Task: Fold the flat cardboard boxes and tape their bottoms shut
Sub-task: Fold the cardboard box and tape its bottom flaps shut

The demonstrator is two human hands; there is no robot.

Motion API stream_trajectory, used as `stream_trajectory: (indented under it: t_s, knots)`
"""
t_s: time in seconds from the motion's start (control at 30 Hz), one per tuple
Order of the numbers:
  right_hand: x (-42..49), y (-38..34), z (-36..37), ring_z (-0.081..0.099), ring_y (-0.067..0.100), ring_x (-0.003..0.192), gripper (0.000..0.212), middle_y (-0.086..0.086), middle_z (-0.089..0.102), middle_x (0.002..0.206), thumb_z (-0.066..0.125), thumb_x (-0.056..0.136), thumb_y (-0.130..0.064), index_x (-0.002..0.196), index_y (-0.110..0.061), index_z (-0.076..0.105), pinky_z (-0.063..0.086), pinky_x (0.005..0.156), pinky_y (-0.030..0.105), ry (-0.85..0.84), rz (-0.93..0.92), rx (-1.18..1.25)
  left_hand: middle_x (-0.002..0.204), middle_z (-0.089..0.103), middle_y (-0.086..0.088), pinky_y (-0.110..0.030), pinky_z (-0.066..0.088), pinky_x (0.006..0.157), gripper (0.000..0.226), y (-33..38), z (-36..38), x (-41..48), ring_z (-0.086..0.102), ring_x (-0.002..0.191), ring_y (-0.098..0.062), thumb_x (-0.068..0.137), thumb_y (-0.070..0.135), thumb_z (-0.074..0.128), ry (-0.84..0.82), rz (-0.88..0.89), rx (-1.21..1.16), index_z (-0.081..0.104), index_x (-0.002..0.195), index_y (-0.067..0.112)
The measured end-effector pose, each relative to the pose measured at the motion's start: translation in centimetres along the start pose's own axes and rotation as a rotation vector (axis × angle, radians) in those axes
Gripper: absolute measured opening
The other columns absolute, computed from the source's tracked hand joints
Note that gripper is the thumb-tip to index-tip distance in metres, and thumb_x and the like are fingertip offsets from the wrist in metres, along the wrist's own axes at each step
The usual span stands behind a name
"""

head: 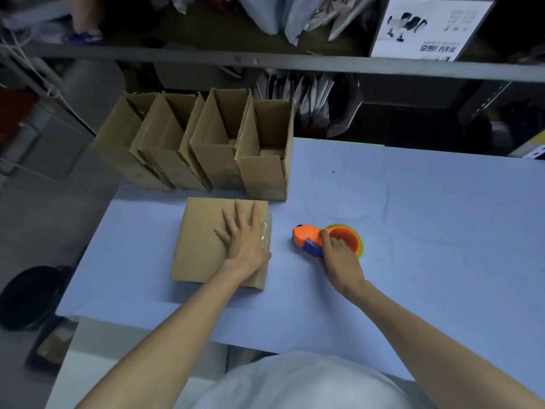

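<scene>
On the far left part of the blue counter (427, 216), a row of four open cardboard boxes (188, 143), upright. Just in front, a closed box (200, 246), bottom up. Flat on it, left hand (244, 234), fingers straight and spread. Further right, orange tape dispenser (309, 236) on the counter, grasped by right hand (339, 258).

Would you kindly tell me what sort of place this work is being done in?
Probably a packing or shipping room: a row of assembled cardboard boxes, a tape dispenser gripped by the right hand on the table, and metal shelving holding grey bags.
</scene>
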State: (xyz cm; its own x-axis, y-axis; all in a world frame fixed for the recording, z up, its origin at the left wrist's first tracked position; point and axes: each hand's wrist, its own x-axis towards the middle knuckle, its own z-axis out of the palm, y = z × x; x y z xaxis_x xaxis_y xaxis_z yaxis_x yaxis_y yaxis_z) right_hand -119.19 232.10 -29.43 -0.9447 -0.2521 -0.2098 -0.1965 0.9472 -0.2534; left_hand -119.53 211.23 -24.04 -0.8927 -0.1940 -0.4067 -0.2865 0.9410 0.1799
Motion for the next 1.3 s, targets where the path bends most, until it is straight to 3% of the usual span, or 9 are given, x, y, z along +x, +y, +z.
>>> stream_trajectory:
  t_s: [0.2, 0.33, 0.4, 0.6, 0.77, 0.87, 0.97, 1.2, 1.3]
  knots:
    - [-0.3, -0.4, 0.3, 0.056, 0.033, 0.088, 0.059, 0.016, 0.06, 0.102, 0.057, 0.08, -0.004, 0.137, -0.004, 0.039, 0.039, 0.062, 0.037, -0.006, 0.025, -0.108, 0.156, -0.012, -0.01, -0.07, 0.011, 0.105, 0.103, 0.8, -0.5, 1.0, -0.013, 0.142, -0.042, 0.076, 0.046, 0.068, 0.067, -0.048, -0.074, -0.003, 0.15, 0.037]
    - [-1.7, -1.8, 0.5, 0.049, 0.033, 0.075, 0.052, 0.017, 0.052, 0.088, 0.069, 0.062, -0.017, 0.11, 0.0, 0.057, 0.044, 0.059, 0.04, 0.235, -0.104, -0.134, 0.156, 0.015, -0.012, -0.057, 0.015, 0.111, 0.087, 0.5, -2.8, 4.1, 0.003, 0.145, -0.034, 0.078, 0.046, 0.067, 0.08, 0.1, 0.12, 0.022, 0.148, 0.021]
    - [-2.8, -4.0, -0.1, 0.055, 0.034, 0.084, 0.038, 0.015, 0.057, 0.095, 0.06, 0.083, -0.03, 0.109, -0.003, 0.056, 0.048, 0.067, 0.041, 0.124, -0.164, 0.131, 0.139, 0.043, -0.013, -0.048, 0.027, 0.108, 0.07, 0.4, -3.6, 5.0, 0.033, 0.133, -0.033, 0.077, 0.043, 0.068, 0.077, 0.165, 0.15, 0.04, 0.134, 0.013]
    - [-3.5, -10.8, -1.9, 0.063, 0.04, 0.09, 0.065, 0.022, 0.061, 0.102, 0.038, 0.083, -0.077, 0.094, -0.014, 0.05, 0.052, 0.087, 0.05, -0.812, 0.697, 1.376, 0.125, 0.05, -0.012, -0.046, 0.035, 0.1, 0.059, -0.3, -4.7, 4.3, 0.045, 0.116, -0.033, 0.076, 0.039, 0.068, 0.253, 0.14, 0.086, 0.047, 0.126, 0.015]
    - [-1.0, -12.6, -4.3, 0.067, 0.027, 0.091, 0.03, 0.014, 0.07, 0.103, 0.06, 0.093, -0.023, 0.115, -0.003, 0.061, 0.053, 0.084, 0.042, -0.439, 0.667, 2.064, 0.126, 0.045, -0.012, -0.042, 0.032, 0.102, 0.063, -2.3, -8.2, 1.0, 0.039, 0.119, -0.033, 0.075, 0.034, 0.068, 0.48, -0.01, -0.24, 0.045, 0.131, 0.017]
    - [0.8, -12.4, -6.9, 0.067, 0.024, 0.084, 0.059, 0.017, 0.068, 0.11, 0.071, 0.075, -0.001, 0.13, -0.002, 0.048, 0.056, 0.068, 0.033, -0.223, 0.591, 1.901, 0.125, 0.041, -0.011, -0.037, 0.031, 0.103, 0.063, -4.0, -10.7, -1.5, 0.036, 0.122, -0.032, 0.075, 0.037, 0.069, 0.498, -0.138, -0.466, 0.046, 0.131, 0.02]
    - [1.1, -11.5, -10.7, 0.063, 0.024, 0.079, 0.057, 0.008, 0.067, 0.091, 0.059, 0.078, 0.009, 0.125, -0.019, 0.045, 0.052, 0.072, 0.035, -0.172, 0.495, 1.669, 0.121, 0.039, -0.004, -0.035, 0.039, 0.096, 0.067, -5.4, -11.0, -4.2, 0.044, 0.119, -0.027, 0.074, 0.043, 0.071, 0.319, -0.198, -0.588, 0.042, 0.132, 0.026]
    - [-0.2, -12.2, -10.2, 0.063, 0.01, 0.095, 0.094, -0.01, 0.062, 0.102, 0.094, 0.036, -0.049, 0.111, -0.021, 0.045, 0.054, 0.082, 0.035, -0.121, 0.301, 0.998, 0.113, 0.028, 0.003, -0.025, 0.031, 0.085, 0.09, -4.6, -7.3, -7.8, 0.028, 0.108, -0.013, 0.067, 0.042, 0.082, 0.147, -0.151, -0.75, 0.027, 0.138, 0.038]
    - [0.3, -12.1, -9.7, 0.062, 0.013, 0.092, 0.085, -0.012, 0.062, 0.097, 0.094, 0.037, -0.046, 0.105, -0.022, 0.049, 0.053, 0.081, 0.035, -0.084, 0.36, 0.921, 0.115, 0.027, 0.003, -0.026, 0.029, 0.087, 0.085, -4.3, -6.1, -7.6, 0.027, 0.112, -0.018, 0.072, 0.026, 0.078, 0.173, -0.242, -0.919, 0.028, 0.138, 0.043]
